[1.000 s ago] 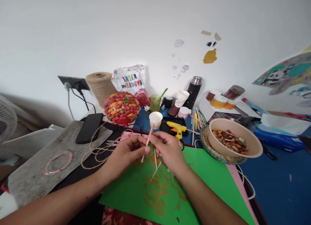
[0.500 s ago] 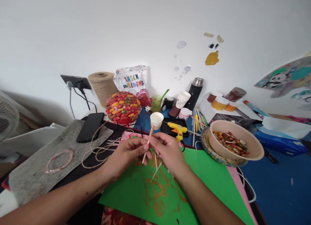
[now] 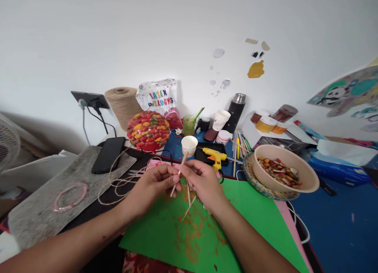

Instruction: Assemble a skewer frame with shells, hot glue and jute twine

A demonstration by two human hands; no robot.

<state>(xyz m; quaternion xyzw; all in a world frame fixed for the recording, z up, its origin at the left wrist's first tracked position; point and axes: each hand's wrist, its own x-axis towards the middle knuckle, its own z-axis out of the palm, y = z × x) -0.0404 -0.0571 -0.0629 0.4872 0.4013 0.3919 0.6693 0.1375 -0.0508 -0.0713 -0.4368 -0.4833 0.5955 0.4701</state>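
Observation:
Both my hands pinch one thin wooden stick (image 3: 183, 159), whose upper part is wrapped in twine; it tilts over the green sheet (image 3: 153, 237). My left hand (image 3: 158, 182) closes thumb and fingers on its bare lower part. Fingertips of my right hand (image 3: 203, 181) press just below the wrapping, almost touching the left thumb. Two more thin sticks (image 3: 189, 194) show under the right hand, crossing near the sheet; what supports them is hidden. Loose loops of twine (image 3: 113, 186) lie left of my left hand.
A yellow glue gun (image 3: 217, 155) rests on a black tray beyond my right hand, beside a white paper cup (image 3: 189, 147). Right of it stands a beige bowl (image 3: 307, 174) of coloured seeds. A seed-covered ball (image 3: 148, 131), twine spool (image 3: 122, 106) and phone (image 3: 108, 155) are left.
The camera view has shifted slightly. My hands keep the same grip on the stick, with hardly any movement.

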